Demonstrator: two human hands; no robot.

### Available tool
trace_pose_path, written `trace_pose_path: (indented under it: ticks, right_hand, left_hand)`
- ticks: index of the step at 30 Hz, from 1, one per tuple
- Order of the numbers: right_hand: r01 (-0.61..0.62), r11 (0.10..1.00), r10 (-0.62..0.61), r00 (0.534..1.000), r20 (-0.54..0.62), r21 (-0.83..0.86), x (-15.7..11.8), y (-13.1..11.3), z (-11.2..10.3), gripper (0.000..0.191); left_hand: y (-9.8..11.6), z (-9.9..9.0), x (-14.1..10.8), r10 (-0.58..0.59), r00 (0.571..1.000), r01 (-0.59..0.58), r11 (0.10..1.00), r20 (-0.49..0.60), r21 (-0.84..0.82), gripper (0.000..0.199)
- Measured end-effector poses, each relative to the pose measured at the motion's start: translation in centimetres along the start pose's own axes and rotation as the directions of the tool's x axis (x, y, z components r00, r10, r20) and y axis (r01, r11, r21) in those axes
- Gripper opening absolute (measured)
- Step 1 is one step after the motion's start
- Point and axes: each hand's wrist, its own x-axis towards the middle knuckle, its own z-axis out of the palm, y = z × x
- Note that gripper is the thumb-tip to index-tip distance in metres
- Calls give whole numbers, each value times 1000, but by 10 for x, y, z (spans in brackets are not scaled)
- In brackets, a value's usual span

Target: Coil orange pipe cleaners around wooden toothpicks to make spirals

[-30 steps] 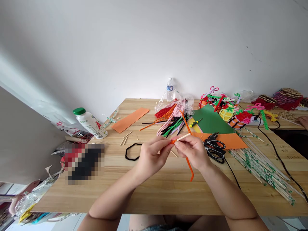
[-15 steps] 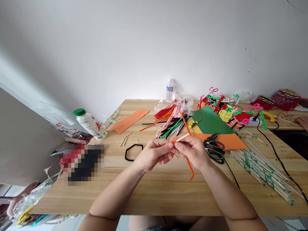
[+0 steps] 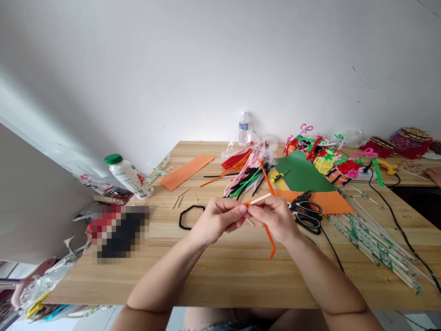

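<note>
A short pale wooden stick (image 3: 261, 198) slants up to the right between my hands, with orange pipe cleaner around its lower part. My left hand (image 3: 220, 218) pinches the orange wrap between thumb and fingers. Close against it, my right hand (image 3: 274, 218) holds the same orange pipe cleaner (image 3: 270, 241), its one end hanging below and bent at the tip, the other rising above the fingers. A second bit of stick shows below the fingers. On the table left of my hands lies a black pipe cleaner bent into a hexagon (image 3: 180, 218).
Behind my hands lie bundled pipe cleaners (image 3: 246, 177), green paper (image 3: 303, 172) and a yellow-green tool (image 3: 278, 176). Black-handled scissors (image 3: 308, 214) and wrapped sticks (image 3: 375, 248) are at the right. A white bottle (image 3: 129, 177) stands left. Another person's hand (image 3: 433, 174) shows at the far right.
Both hands stay pinched together with only a slight shift. The hanging orange end has swung a little left, and more of the stick's lower bit shows.
</note>
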Motion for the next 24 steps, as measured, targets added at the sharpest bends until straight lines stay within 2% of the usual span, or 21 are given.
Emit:
trace_pose_path:
  ticks: [2, 3, 5, 7, 9, 12, 14, 15, 16, 17, 19, 20, 21, 22, 24]
  right_hand:
    - [39, 999, -40, 999, -24, -36, 0, 0, 2, 22]
    - [63, 997, -65, 997, -36, -54, -1, 0, 2, 21]
    - [103, 990, -109, 993, -54, -95, -1, 0, 4, 20]
    - [124, 982, -134, 989, -66, -140, -1, 1, 5, 21]
    - [130, 975, -145, 987, -74, -178, -1, 2, 5, 23]
    - [109, 972, -129, 988, -85, -207, -1, 5, 4, 27]
    - [84, 975, -107, 989, -103, -207, -1, 6, 3, 29]
    - [71, 977, -95, 989, -111, -201, -1, 6, 2, 30]
    - [63, 980, -86, 989, -117, -188, -1, 6, 1, 30]
    - [61, 983, -82, 990, -118, -172, -1, 5, 1, 30]
    - [78, 986, -95, 989, -110, -149, -2, 2, 0, 29]
    - [93, 985, -108, 989, -99, -145, -2, 0, 0, 28]
    - [110, 983, -123, 989, -86, -147, -3, -2, 0, 26]
    - [127, 980, -139, 988, -70, -152, -3, -4, 0, 25]
    - [145, 976, -151, 988, -27, -160, -4, -6, 0, 22]
  left_hand:
    - [2, -1, -1, 128, 992, -124, 975, -7, 185, 43]
    - [4, -1, -2, 217, 976, -205, 933, -9, 295, 43]
    - [4, -1, -3, 402, 916, -350, 791, 5, 502, 40]
    - [2, 0, -4, 549, 835, -429, 618, 29, 658, 34]
    - [-3, 1, -4, 656, 753, -448, 442, 60, 777, 28]
    - [-14, 3, -1, 757, 642, -386, 187, 118, 903, 19]
    - [-18, 4, 1, 788, 602, -333, 97, 132, 938, 19]
    - [-19, 5, 2, 792, 600, -329, 112, 116, 938, 19]
    - [-18, 5, 2, 782, 617, -346, 173, 85, 922, 20]
    - [-16, 4, 2, 747, 664, -372, 280, 43, 885, 20]
    - [-9, 3, 1, 560, 828, -382, 603, -31, 700, 25]
    - [-5, 2, 1, 407, 912, -321, 772, -38, 549, 31]
    - [-2, 1, 0, 247, 969, -224, 909, -20, 352, 39]
    - [1, 1, 0, 107, 994, -109, 982, 19, 154, 46]
    - [4, -1, 1, -88, 991, 103, 982, 102, -157, 50]
